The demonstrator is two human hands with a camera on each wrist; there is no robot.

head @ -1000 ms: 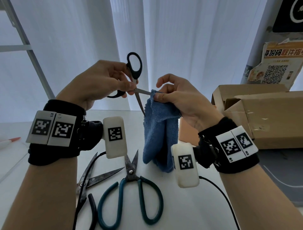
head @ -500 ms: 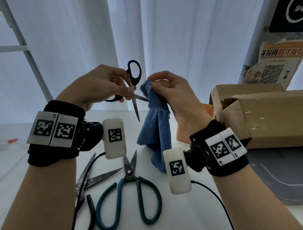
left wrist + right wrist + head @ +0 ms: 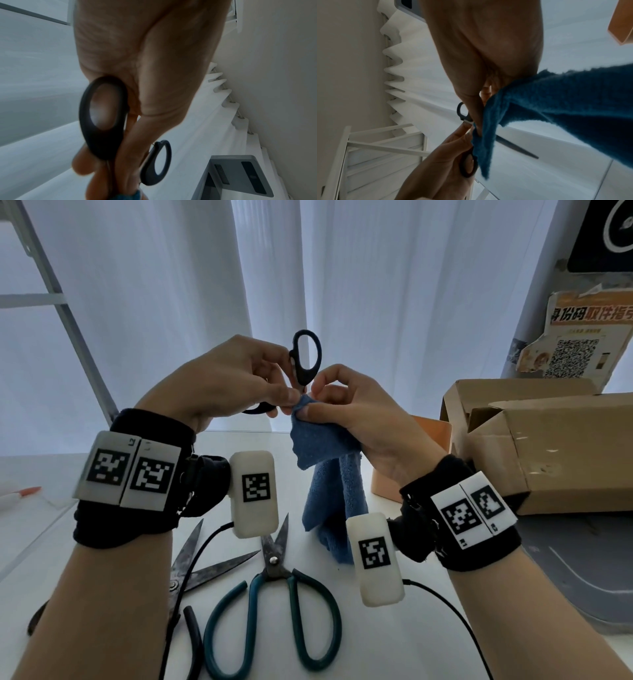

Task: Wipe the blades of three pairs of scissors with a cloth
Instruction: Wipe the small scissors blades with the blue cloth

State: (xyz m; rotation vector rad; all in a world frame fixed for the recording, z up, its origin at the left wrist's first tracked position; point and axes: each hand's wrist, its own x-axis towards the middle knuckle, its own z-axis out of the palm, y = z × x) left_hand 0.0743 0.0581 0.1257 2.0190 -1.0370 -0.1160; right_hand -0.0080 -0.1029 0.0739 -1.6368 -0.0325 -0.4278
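White counter (image 3: 428, 628) | left hand (image 3: 219, 381) grips black scissors (image 3: 306, 356) | right hand (image 3: 356, 419) pinches blue cloth (image 3: 329, 474) round blade | wiping first pair, likely | next: draw cloth tipward

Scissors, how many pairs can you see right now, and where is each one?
3. The black-handled scissors are held up in the left hand. The teal-handled scissors lie on the table. The dark-bladed scissors lie open just left of them.
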